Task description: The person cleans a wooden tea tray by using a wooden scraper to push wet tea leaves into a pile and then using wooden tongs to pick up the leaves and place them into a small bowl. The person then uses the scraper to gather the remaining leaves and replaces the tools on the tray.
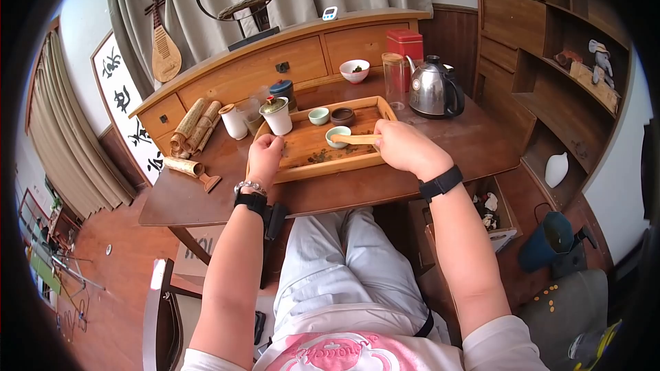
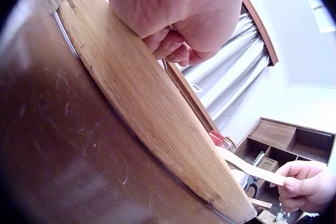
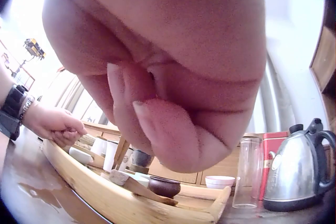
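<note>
My right hand (image 1: 405,148) holds a pair of light wooden tea tongs (image 1: 359,139), seen from the side in the left wrist view. Their tips overlap a small pale green cup (image 1: 332,144) at the near side of the wooden tea tray (image 1: 337,167). Behind it sit a second green cup (image 1: 318,116) and a dark brown cup (image 1: 342,117). My left hand (image 1: 265,156) is at the tray's left end with its fingers curled in and nothing seen in them. Just beyond it stands a white lidded gaiwan (image 1: 276,118).
A steel kettle (image 1: 433,89), a clear glass cylinder (image 1: 394,82) and a red tin (image 1: 405,51) stand right of the tray. To its left are a white cup (image 1: 234,122), bamboo rolls (image 1: 194,127) and a dark blue jar (image 1: 282,89). A white bowl (image 1: 354,72) sits behind.
</note>
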Demonstrator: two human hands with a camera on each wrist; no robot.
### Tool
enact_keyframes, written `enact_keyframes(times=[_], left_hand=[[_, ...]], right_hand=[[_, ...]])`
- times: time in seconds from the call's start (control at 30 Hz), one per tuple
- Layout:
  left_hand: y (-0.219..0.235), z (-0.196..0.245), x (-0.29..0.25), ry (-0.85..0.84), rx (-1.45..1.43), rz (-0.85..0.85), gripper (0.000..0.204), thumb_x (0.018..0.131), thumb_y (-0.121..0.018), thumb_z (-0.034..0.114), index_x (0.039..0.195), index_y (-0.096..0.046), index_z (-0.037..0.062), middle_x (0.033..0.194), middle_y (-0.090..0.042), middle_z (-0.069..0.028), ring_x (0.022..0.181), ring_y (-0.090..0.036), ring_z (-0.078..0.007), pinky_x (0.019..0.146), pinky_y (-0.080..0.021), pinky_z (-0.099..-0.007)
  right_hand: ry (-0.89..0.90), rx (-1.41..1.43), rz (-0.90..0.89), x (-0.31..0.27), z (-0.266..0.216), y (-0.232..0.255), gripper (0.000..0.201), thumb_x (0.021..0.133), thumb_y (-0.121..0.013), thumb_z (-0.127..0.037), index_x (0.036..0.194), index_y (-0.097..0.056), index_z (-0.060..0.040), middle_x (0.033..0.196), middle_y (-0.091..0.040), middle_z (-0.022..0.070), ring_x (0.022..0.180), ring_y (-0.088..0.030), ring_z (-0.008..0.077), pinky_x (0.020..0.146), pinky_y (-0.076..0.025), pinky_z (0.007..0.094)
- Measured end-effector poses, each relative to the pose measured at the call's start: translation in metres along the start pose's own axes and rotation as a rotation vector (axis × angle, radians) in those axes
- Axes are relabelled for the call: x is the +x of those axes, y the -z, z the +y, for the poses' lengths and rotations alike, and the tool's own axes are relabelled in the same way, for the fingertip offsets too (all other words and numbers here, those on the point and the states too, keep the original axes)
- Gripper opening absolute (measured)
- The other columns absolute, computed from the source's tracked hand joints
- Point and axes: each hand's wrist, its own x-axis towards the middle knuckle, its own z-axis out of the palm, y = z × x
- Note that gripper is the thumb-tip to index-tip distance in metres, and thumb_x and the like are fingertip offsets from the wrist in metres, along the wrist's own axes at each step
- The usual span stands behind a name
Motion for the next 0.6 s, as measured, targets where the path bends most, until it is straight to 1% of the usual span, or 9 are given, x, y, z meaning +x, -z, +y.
enact_keyframes(times=[0.2, 0.3, 0.4, 0.47, 0.5, 0.57, 0.6], left_hand=[[-0.001, 0.001, -0.001, 0.011, -0.014, 0.001, 0.024, 0.089, -0.06, 0.025, 0.074, -0.059, 0.0057, 0.065, -0.054, 0.0025, 0.056, -0.046, -0.0055, 0.047, -0.037, -0.0228], [0.0, 0.0, 0.0, 0.018, -0.001, 0.001, 0.024, 0.089, -0.06, 0.025, 0.074, -0.059, 0.0061, 0.065, -0.054, 0.0027, 0.054, -0.045, -0.0054, 0.045, -0.036, -0.0227], [0.0, -0.001, 0.001, 0.015, 0.003, 0.005, 0.024, 0.089, -0.06, 0.026, 0.074, -0.059, 0.0061, 0.064, -0.054, 0.0026, 0.053, -0.045, -0.0054, 0.044, -0.036, -0.0226], [-0.001, 0.0, 0.0, 0.018, -0.001, 0.009, 0.024, 0.089, -0.06, 0.026, 0.074, -0.059, 0.006, 0.064, -0.054, 0.0026, 0.053, -0.045, -0.0054, 0.044, -0.036, -0.0226], [-0.001, 0.001, -0.001, 0.021, -0.005, 0.013, 0.024, 0.089, -0.06, 0.025, 0.074, -0.059, 0.0059, 0.064, -0.054, 0.0026, 0.054, -0.046, -0.0054, 0.044, -0.036, -0.0226], [0.0, 0.0, 0.0, 0.018, -0.006, 0.01, 0.024, 0.088, -0.06, 0.025, 0.074, -0.059, 0.0057, 0.064, -0.054, 0.0024, 0.054, -0.046, -0.0055, 0.045, -0.036, -0.0226], [0.0, 0.0, 0.0, 0.016, -0.008, 0.008, 0.024, 0.088, -0.06, 0.025, 0.074, -0.059, 0.0055, 0.064, -0.054, 0.0023, 0.054, -0.046, -0.0055, 0.045, -0.037, -0.0226]], right_hand=[[0.032, 0.016, 0.01, 0.001, 0.002, -0.005, 0.015, 0.084, -0.052, -0.005, 0.091, -0.06, 0.0037, 0.092, -0.065, 0.0256, 0.09, -0.063, 0.0395, 0.078, -0.049, 0.0456], [0.038, -0.015, -0.009, 0.001, 0.001, -0.007, 0.014, 0.086, -0.054, -0.008, 0.09, -0.061, 0.0028, 0.09, -0.065, 0.0246, 0.089, -0.064, 0.039, 0.077, -0.05, 0.0457], [0.068, -0.062, 0.023, 0.001, -0.001, -0.01, 0.015, 0.088, -0.056, -0.013, 0.09, -0.062, 0.0013, 0.089, -0.066, 0.0228, 0.088, -0.064, 0.038, 0.077, -0.05, 0.0454], [0.072, -0.142, 0.081, 0.001, -0.004, -0.011, 0.018, 0.089, -0.057, -0.017, 0.088, -0.063, -0.0002, 0.088, -0.067, 0.0208, 0.086, -0.065, 0.0366, 0.074, -0.051, 0.0444], [0.072, -0.142, 0.081, 0.001, -0.004, -0.013, 0.018, 0.089, -0.057, -0.017, 0.088, -0.063, -0.0002, 0.088, -0.067, 0.0208, 0.086, -0.065, 0.0366, 0.074, -0.051, 0.0444], [0.113, -0.201, 0.197, 0.002, -0.003, -0.018, 0.025, 0.088, -0.062, -0.025, 0.084, -0.061, -0.0006, 0.079, -0.065, 0.0198, 0.079, -0.063, 0.0372, 0.071, -0.049, 0.0459], [0.112, -0.201, 0.197, 0.002, -0.004, -0.02, 0.025, 0.088, -0.062, -0.025, 0.084, -0.061, -0.0006, 0.079, -0.065, 0.0198, 0.079, -0.063, 0.0372, 0.071, -0.049, 0.0459]])
